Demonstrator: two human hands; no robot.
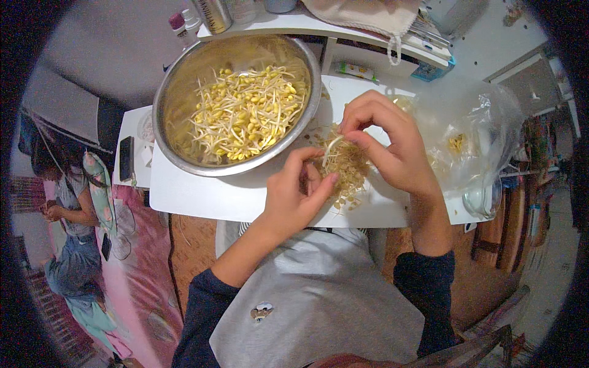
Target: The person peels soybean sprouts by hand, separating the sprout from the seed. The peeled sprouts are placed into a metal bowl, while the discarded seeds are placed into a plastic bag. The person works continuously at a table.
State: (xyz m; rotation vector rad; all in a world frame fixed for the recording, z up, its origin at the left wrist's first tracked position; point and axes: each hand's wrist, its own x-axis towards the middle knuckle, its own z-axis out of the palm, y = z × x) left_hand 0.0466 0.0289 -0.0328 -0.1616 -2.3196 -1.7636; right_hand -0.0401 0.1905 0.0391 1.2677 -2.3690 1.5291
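A large steel bowl [158,133] holding many yellow-headed soybean sprouts [248,115] stands on the white table [207,195]. To its right, my right hand [386,138] pinches one pale bean sprout [332,149] between thumb and fingertips. My left hand [301,186] is just left of and below that sprout, its fingers curled and thumb apart from them; whether its fingertips touch the sprout is unclear. Under both hands lies a pile of thin brownish root ends and husks [349,177]. Beyond my right hand, a clear plastic bag [483,133] has some yellow bits in it.
A white shelf [294,25] with bottles and a cloth pouch [363,16] runs behind the bowl. A small green-and-white packet [358,71] lies beneath it. A phone [126,158] is at the left, a glass dish [481,200] at the right edge. Another person [76,211] sits far left.
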